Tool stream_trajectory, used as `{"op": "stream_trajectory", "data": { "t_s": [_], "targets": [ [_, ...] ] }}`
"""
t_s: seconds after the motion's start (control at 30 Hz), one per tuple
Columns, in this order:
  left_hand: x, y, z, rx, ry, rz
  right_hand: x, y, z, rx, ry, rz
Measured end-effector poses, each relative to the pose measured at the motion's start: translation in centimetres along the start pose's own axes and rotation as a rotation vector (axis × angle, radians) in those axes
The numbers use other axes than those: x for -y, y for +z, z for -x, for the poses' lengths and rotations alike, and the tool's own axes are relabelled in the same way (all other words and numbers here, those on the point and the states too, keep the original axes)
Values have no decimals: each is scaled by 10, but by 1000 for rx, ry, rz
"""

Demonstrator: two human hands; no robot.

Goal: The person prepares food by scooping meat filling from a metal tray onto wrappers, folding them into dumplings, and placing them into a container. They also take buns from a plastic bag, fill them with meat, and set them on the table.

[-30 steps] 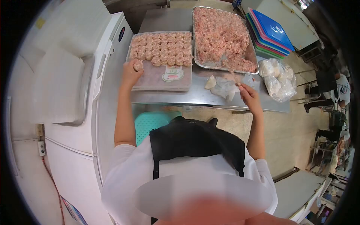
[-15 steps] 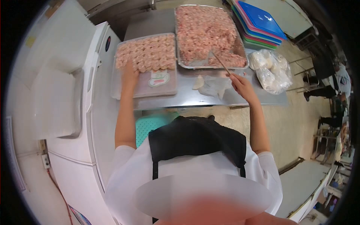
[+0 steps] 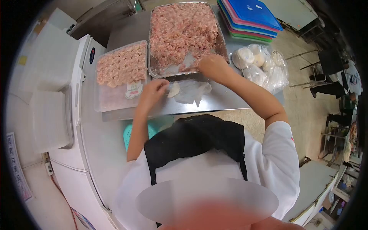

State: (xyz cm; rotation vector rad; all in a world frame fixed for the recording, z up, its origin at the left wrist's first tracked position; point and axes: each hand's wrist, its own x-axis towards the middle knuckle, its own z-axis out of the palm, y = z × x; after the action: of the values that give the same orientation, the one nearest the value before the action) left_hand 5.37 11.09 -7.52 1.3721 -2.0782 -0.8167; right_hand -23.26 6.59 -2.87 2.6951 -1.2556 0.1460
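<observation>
My left hand hovers over the table's front, fingers bent and slightly apart with nothing visible in them, just left of a pale round wrapper. Beside that wrapper lies a clear plastic sheet. At the front right corner of a large metal tray of minced meat, my right hand is closed, palm down; what it holds is hidden. Left of the tray, a plastic container bears rows of small meat-filled pieces.
Stacked coloured lids stand at the back right. Clear bags of round white wrappers lie on the right of the metal table. A white refrigerator borders the left. Below is a turquoise basket. A person is far right.
My left hand has left the meat-filled pieces and moved right, towards the wrapper. My right hand has moved up and left to the tray; the thin stick it held is now out of sight. The view has shifted.
</observation>
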Motion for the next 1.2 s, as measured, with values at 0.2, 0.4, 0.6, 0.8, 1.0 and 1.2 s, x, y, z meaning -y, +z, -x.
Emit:
{"op": "stream_trajectory", "data": {
  "t_s": [0.2,0.4,0.6,0.8,1.0,1.2],
  "targets": [
    [13,64,4,-80,-58,-209,-94,-2,-33,80,175,109],
    [17,79,11,-196,-151,-92,-34,32,0,101,-129,15],
    [-4,71,11,-404,-351,299,-127,31,-36,-116,-9,20],
    [-31,44,-5,-489,-336,1547,-44,32,-7,114,-179,-135],
    [-19,18,-16,-523,-239,1331,-70,31,-37,139,-83,-117],
    [-19,-27,-23,-420,-215,1411,-33,10,-28,144,-73,-45]
  ]
}}
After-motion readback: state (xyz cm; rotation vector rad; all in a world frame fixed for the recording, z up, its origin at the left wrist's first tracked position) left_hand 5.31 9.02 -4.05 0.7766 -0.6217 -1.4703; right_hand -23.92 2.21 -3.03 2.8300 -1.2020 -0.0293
